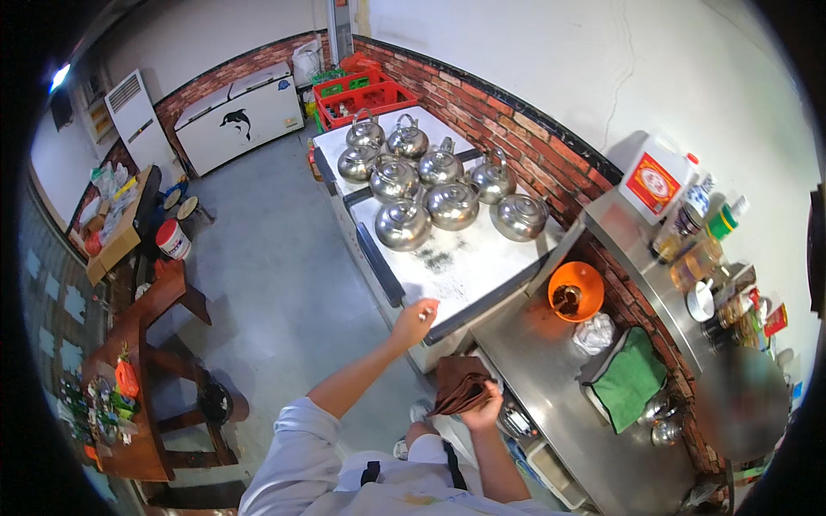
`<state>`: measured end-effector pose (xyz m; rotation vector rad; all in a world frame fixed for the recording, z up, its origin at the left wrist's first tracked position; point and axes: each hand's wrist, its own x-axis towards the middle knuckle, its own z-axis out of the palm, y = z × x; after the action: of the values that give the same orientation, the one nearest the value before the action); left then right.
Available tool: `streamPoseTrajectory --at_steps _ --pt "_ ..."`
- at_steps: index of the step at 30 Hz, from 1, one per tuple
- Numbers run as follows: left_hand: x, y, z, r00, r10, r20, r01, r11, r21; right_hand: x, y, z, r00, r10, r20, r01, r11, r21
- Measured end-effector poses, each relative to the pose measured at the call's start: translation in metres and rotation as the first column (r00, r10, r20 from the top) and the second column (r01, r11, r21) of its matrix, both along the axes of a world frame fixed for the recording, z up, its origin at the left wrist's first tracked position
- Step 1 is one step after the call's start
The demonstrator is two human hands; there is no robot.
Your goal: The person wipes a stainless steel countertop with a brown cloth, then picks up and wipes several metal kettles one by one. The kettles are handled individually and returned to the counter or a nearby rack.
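Note:
My right hand point(483, 407) grips a folded brown cloth point(459, 382), held in front of my body beside the steel counter. My left hand point(416, 322) is over the near corner of a white chest freezer point(474, 277), its fingers curled inward. Whether anything small is between those fingers, I cannot tell. Dark smudges mark the white lid ahead of that hand. Several round stainless steel kettles point(453, 206) stand together on the lid, farther from me; the nearest kettle point(403, 226) is at the left edge of the group.
A stainless steel counter point(516, 361) adjoins on the right, bearing an orange bucket point(590, 284), a crumpled white plastic bag point(594, 333) and a green cloth point(635, 380). Bottles line a steel shelf point(626, 248) above. Red crates point(374, 97) stand behind the freezer; a wooden table point(164, 290) is left.

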<state>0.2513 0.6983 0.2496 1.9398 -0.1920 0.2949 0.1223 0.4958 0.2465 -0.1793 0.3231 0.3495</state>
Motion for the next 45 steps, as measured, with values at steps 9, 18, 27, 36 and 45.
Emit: streamPoseTrajectory --at_steps 9,18,27,36,45 --pt "0.208 0.088 0.04 0.969 0.224 -0.102 -0.239 0.955 -0.176 0.189 0.057 0.022 0.994 -0.089 0.057 0.098 0.98 -0.171" --pt "0.274 0.118 0.056 0.793 -0.244 -0.558 -0.076 0.869 -0.489 0.314 0.132 0.063 0.981 -0.173 0.086 0.193 0.893 -0.407" --pt "0.271 0.149 0.067 0.511 -0.603 -0.613 0.226 0.782 -0.581 0.323 0.174 0.073 0.959 -0.238 0.158 0.262 0.519 -0.814" --pt "0.271 0.17 0.045 0.468 -0.685 -0.559 0.464 0.728 -0.504 0.312 0.293 0.11 0.915 -0.021 0.402 0.333 -0.522 -0.785" --pt "0.277 0.168 0.033 0.326 -0.733 -0.596 0.373 0.68 -0.632 0.326 0.284 0.096 0.878 -0.133 0.459 0.259 -0.675 -0.691"
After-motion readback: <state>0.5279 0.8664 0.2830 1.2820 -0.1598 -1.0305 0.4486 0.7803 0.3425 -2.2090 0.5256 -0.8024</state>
